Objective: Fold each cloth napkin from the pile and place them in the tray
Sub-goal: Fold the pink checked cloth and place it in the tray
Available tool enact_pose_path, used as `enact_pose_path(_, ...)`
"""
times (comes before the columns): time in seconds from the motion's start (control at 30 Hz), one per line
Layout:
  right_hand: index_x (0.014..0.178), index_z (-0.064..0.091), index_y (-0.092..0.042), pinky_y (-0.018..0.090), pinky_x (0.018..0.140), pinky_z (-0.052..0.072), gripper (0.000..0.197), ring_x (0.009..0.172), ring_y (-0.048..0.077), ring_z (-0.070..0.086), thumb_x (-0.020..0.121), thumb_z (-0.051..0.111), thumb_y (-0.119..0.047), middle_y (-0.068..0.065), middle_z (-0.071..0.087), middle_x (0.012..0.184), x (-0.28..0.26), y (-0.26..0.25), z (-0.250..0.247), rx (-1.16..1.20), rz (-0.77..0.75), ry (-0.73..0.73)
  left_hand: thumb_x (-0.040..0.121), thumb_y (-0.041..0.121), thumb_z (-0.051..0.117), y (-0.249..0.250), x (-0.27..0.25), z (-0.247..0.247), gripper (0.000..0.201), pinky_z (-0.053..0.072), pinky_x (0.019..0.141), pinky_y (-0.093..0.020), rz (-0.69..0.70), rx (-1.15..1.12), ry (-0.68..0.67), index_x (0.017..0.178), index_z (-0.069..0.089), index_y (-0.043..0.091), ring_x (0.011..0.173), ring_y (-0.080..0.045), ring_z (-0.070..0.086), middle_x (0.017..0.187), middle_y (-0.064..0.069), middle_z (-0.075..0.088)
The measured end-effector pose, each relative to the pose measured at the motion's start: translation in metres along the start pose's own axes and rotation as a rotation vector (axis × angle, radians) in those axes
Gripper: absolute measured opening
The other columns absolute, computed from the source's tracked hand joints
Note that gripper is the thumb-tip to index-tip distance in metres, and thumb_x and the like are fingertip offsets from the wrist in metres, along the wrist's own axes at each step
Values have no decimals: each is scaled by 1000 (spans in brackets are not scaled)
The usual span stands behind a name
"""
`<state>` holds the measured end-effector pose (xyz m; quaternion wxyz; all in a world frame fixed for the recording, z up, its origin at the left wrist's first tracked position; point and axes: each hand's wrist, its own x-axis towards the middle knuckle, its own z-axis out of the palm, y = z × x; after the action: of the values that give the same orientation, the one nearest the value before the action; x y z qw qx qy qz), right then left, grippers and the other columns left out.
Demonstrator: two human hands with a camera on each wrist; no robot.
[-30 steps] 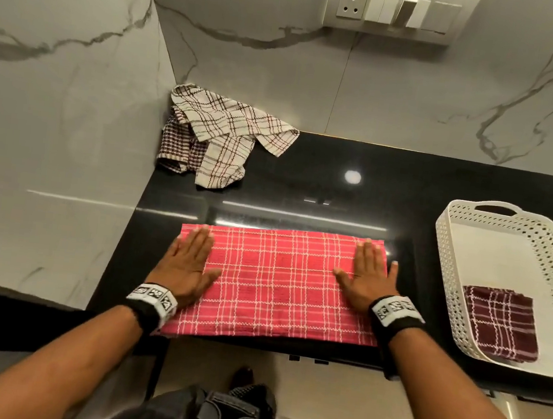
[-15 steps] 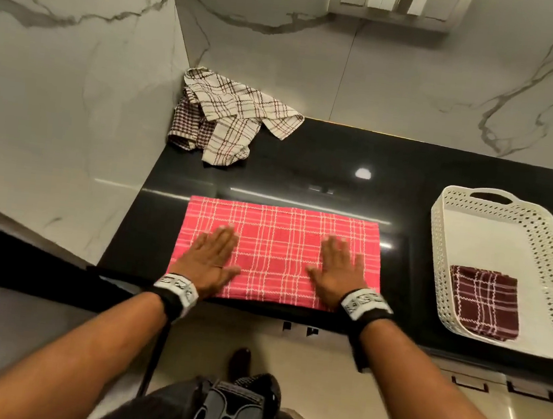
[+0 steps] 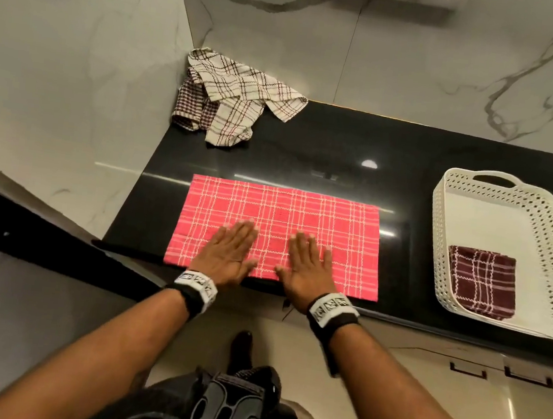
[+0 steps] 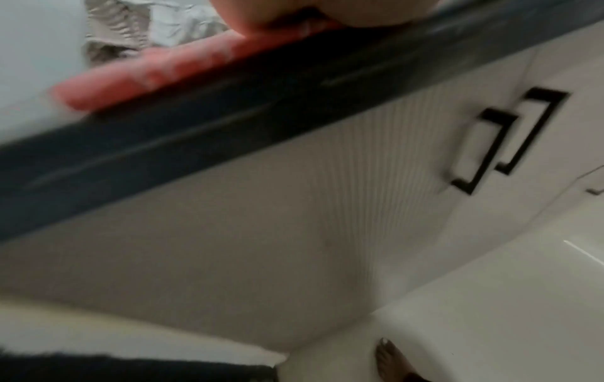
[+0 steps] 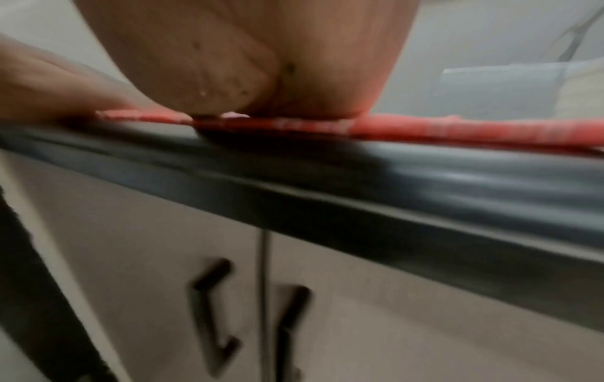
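Red napkin [image 3: 281,216] lies half-folded at counter [image 3: 379,145] front edge, left hand [image 3: 229,252] and right hand [image 3: 309,268] flat, fingers spread, pressing it. Likely smoothing step; next needs a short edge pinched and folded across.

White marble walls [image 3: 406,58] with grey veins meet in a corner above a glossy black counter [image 3: 328,139]; pale cabinet doors [image 5: 392,323] with black handles [image 4: 474,150] below.

Home kitchen: black countertop [image 3: 328,139], marble walls [image 3: 406,52]
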<state>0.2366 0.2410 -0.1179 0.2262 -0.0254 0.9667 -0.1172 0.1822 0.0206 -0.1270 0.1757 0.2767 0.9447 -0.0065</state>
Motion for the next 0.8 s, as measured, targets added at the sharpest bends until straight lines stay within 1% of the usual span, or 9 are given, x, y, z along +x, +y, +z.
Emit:
enact_pose_path(0.13, 156, -14, -18, 50, 119, -17, 80, 149, 21, -24, 98, 10, -67, 3, -25, 163, -29, 83, 5, -5, 208, 108, 94, 64, 7, -67, -42, 19, 78, -13, 121, -34, -169, -93, 133, 157, -7, 22, 151, -13, -16, 166, 1, -14)
enact_pose_path(0.27, 156, -15, -17, 50, 121, -13, 82, 148, 18, -28, 94, -1, -69, 2, -23, 164, -39, 112, 4, -4, 193, 125, 94, 60, 11, -84, -54, 17, 77, -13, 121, -32, -174, -139, 137, 158, -7, 20, 151, -11, -16, 165, 2, -14)
enact_pose_path(0.33, 157, -11, -17, 54, 118, -17, 78, 148, 20, -27, 98, 5, -65, 3, -21, 164, -38, 105, 1, -3, 234, 97, 95, 57, 15, -79, -53, 11, 77, -9, 123, -36, -194, -185, 143, 159, 1, 19, 152, -15, -9, 166, 0, -7)
enact_pose_path(0.4, 157, 10, -14, 59, 115, -13, 69, 152, 26, -13, 102, 21, -54, 7, -4, 167, -36, 89, -8, 9, 308, 139, 95, 51, 23, -74, -45, -3, 69, 7, 123, -44, -219, -237, 218, 153, 28, 14, 150, -23, 16, 163, -8, 20)
enact_pose_path(0.47, 142, 38, -16, 59, 117, 13, 51, 147, 35, 21, 100, 35, -46, 12, 29, 156, -34, 62, -19, 13, 300, 254, 94, 43, 32, -72, -31, -21, 53, 28, 114, -49, -210, -275, 317, 135, 47, 12, 134, -27, 39, 145, -10, 43)
enact_pose_path(0.53, 122, 50, -18, 48, 101, 41, 40, 119, 30, 47, 99, 36, -46, 5, 49, 125, -25, 34, -27, 68, 211, 338, 94, 31, 45, -77, -11, -32, 43, 37, 108, -48, -166, -269, 375, 131, 51, 11, 127, -28, 45, 141, -10, 47)
enact_pose_path(0.57, 119, 51, -17, 45, 94, 43, 40, 110, 27, 49, 99, 34, -48, 3, 50, 117, -18, 22, -30, 102, 182, 327, 93, 25, 50, -80, -1, -35, 42, 38, 107, -48, -149, -250, 375, 132, 51, 11, 128, -28, 45, 142, -10, 47)
enact_pose_path(0.63, 121, 51, -16, 47, 93, 42, 43, 109, 25, 48, 100, 34, -49, 4, 51, 117, 2, 8, -38, 97, 215, 277, 92, 23, 54, -87, 18, -39, 39, 40, 104, -46, -152, -193, 326, 130, 52, 14, 125, -27, 46, 140, -8, 48)
enact_pose_path(0.8, 129, 50, -12, 53, 100, 32, 46, 122, 31, 44, 97, 35, -41, 11, 51, 131, 76, 16, -76, -50, 357, 226, 92, 29, 47, -92, 33, -40, 8, 42, 77, -39, -122, -129, 387, 95, 51, 22, 88, -23, 50, 98, 0, 54)
